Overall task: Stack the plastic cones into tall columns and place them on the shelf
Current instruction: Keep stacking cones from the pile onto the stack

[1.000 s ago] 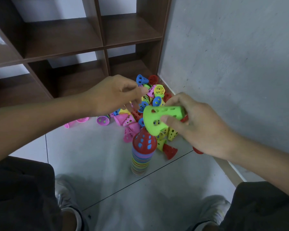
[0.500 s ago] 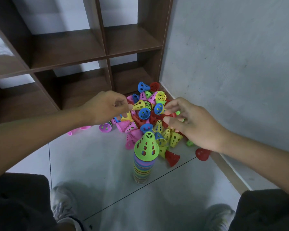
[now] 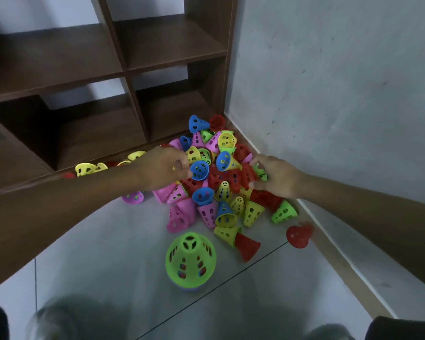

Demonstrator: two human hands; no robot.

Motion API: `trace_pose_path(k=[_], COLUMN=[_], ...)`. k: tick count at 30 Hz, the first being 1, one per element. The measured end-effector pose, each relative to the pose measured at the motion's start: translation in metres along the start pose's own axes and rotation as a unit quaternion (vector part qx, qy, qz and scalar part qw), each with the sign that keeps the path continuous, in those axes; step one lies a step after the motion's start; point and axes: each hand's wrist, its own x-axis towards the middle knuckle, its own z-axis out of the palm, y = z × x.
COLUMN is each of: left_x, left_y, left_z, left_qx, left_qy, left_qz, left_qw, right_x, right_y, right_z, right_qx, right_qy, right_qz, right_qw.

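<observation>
A column of stacked cones (image 3: 190,260) stands on the floor in front of me, topped by a green cone and seen almost from above. Behind it lies a pile of loose cones (image 3: 221,200) in blue, red, yellow, pink and green, in the corner by the shelf. My left hand (image 3: 161,168) reaches into the pile's left side, its curled fingers pinching the rim of a blue cone (image 3: 200,171). On the pile's right side my right hand (image 3: 279,179) holds a red cone (image 3: 248,173) between thumb and fingers.
The brown shelf (image 3: 123,69) with open compartments stands behind the pile, and a grey wall (image 3: 341,94) closes the right side. A red cone (image 3: 298,235) lies alone by the skirting. Yellow cones (image 3: 88,168) lie at the shelf's bottom edge. My shoes show at the bottom.
The green cone left my right hand and now tops the column. Both hands moved forward into the pile, and my head moved closer over the column.
</observation>
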Motion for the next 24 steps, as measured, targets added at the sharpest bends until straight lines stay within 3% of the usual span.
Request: trace_pose_path(k=[9, 19, 24], left_x=[0.071, 0.08, 0.079], left_y=[-0.034, -0.042, -0.04], left_z=[0.091, 0.183, 0.199], left_qx=[0.027, -0.045, -0.045], left_qy=[-0.069, -0.073, -0.06], left_qz=[0.008, -0.061, -0.052], left_qw=[0.997, 0.994, 0.996], right_x=[0.054, 0.066, 0.074], right_y=[0.083, 0.105, 0.108], right_z=[0.079, 0.13, 0.143], right_qx=[-0.101, -0.092, -0.138], right_qy=[-0.105, -0.066, -0.079], right_qz=[0.08, 0.092, 0.083], right_qw=[0.986, 0.989, 0.984])
